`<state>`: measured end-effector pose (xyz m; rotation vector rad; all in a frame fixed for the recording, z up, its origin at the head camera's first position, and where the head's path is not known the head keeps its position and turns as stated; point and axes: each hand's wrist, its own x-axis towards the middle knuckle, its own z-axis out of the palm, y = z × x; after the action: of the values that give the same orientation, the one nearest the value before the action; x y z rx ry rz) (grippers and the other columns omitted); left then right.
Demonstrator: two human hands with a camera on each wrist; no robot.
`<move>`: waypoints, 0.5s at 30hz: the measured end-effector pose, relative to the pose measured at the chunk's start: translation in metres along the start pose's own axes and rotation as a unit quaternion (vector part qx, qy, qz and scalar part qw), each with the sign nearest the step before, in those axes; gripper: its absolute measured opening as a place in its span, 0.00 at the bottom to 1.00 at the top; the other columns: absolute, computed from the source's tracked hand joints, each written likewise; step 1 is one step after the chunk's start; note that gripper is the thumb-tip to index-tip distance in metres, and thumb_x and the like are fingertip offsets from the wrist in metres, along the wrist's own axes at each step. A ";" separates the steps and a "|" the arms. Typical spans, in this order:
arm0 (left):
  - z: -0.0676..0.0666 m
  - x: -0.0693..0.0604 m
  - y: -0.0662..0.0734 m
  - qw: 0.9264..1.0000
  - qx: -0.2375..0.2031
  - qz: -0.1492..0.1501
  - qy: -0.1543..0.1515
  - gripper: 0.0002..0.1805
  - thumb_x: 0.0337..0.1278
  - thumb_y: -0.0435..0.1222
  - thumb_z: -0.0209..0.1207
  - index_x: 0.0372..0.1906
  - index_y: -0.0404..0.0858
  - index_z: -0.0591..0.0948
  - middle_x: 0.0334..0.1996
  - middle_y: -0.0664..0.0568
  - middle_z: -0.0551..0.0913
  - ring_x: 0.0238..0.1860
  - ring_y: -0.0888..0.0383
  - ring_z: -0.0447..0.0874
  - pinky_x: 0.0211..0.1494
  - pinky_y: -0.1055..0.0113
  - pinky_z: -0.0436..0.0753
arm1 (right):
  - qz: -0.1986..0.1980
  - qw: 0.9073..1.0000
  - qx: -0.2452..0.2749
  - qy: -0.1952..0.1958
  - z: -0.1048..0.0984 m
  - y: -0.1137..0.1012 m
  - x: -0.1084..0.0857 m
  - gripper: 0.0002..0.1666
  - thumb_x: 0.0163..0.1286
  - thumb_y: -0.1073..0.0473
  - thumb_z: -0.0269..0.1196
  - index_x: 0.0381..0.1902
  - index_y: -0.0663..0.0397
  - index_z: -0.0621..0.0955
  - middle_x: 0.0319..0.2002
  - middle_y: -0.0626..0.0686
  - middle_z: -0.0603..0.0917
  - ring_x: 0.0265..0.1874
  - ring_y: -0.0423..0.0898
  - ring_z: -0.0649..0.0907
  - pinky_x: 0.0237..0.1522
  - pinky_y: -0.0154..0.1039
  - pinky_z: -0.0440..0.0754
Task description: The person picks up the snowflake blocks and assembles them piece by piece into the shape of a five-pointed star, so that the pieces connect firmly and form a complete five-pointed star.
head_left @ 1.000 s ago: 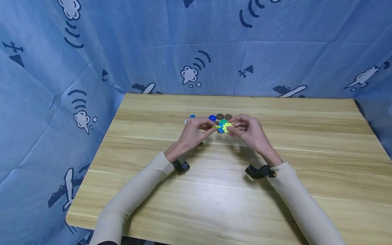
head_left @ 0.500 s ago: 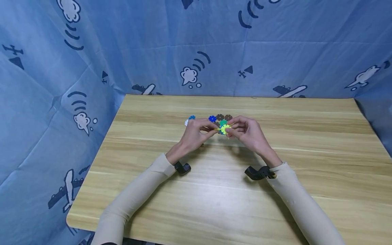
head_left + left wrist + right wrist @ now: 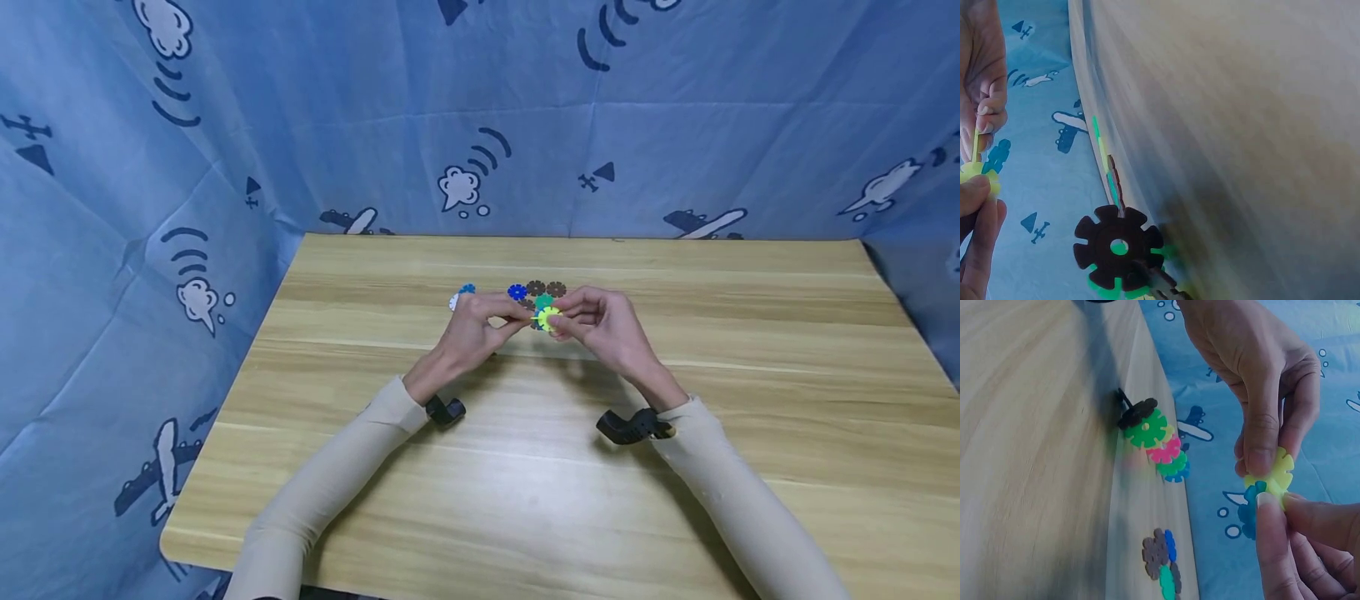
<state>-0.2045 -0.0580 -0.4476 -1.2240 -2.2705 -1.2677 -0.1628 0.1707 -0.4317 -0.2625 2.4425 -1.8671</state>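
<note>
Blue cloth (image 3: 1216, 462) backs held yellow discs (image 3: 1282, 465) in wrist views only.

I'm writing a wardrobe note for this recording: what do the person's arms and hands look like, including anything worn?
The left sleeve and right sleeve are long, plain and pale beige. The left hand and right hand wear no gloves. A black, curved left wrist mount and similar right wrist mount are worn near the cuffs. I see no cables.
</note>
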 end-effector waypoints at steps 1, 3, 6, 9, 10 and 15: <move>-0.001 0.000 0.000 1.000 -0.003 0.001 -0.003 0.04 0.59 0.26 0.70 0.37 0.34 0.92 0.36 0.44 0.93 0.36 0.54 0.93 0.46 0.79 0.88 | 0.004 1.000 0.005 0.001 0.000 0.000 0.000 0.13 0.68 0.71 0.70 0.49 0.70 0.83 0.45 0.70 0.89 0.34 0.53 0.93 0.44 0.51 0.92; -0.002 -0.001 0.000 1.000 -0.008 0.002 -0.011 0.04 0.59 0.25 0.70 0.38 0.33 0.92 0.36 0.44 0.93 0.36 0.55 0.93 0.45 0.79 0.88 | 0.010 1.000 0.009 0.000 0.001 0.001 -0.001 0.13 0.68 0.71 0.70 0.49 0.70 0.83 0.46 0.70 0.89 0.33 0.52 0.93 0.44 0.50 0.92; -0.004 0.000 0.002 1.000 -0.008 0.008 -0.021 0.04 0.59 0.26 0.70 0.38 0.34 0.92 0.36 0.45 0.94 0.36 0.55 0.93 0.44 0.78 0.88 | 0.016 1.000 0.013 -0.005 0.002 0.000 -0.001 0.13 0.68 0.71 0.69 0.49 0.71 0.83 0.45 0.68 0.89 0.33 0.51 0.93 0.44 0.51 0.92; -0.005 0.001 0.003 1.000 0.001 0.014 -0.025 0.04 0.60 0.26 0.70 0.38 0.34 0.92 0.35 0.45 0.94 0.36 0.55 0.93 0.43 0.78 0.88 | 0.026 1.000 0.014 -0.007 0.003 -0.002 -0.001 0.13 0.69 0.71 0.69 0.50 0.72 0.83 0.44 0.68 0.90 0.32 0.50 0.93 0.45 0.50 0.92; -0.005 0.001 0.004 1.000 0.002 0.013 -0.025 0.04 0.60 0.27 0.70 0.38 0.34 0.92 0.35 0.45 0.94 0.36 0.55 0.93 0.43 0.78 0.88 | 0.028 1.000 0.012 -0.006 0.003 -0.002 -0.001 0.13 0.69 0.70 0.68 0.50 0.71 0.83 0.44 0.67 0.90 0.33 0.49 0.93 0.45 0.50 0.92; -0.007 0.000 0.003 1.000 -0.010 -0.016 -0.019 0.05 0.61 0.27 0.70 0.41 0.34 0.92 0.37 0.44 0.93 0.35 0.56 0.93 0.44 0.80 0.87 | 0.027 1.000 -0.001 -0.004 0.006 -0.003 0.002 0.14 0.71 0.67 0.68 0.51 0.69 0.83 0.45 0.68 0.90 0.34 0.50 0.93 0.46 0.49 0.92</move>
<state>-0.2037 -0.0628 -0.4414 -1.2334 -2.3185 -1.2911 -0.1635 0.1643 -0.4302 -0.2010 2.4223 -1.8374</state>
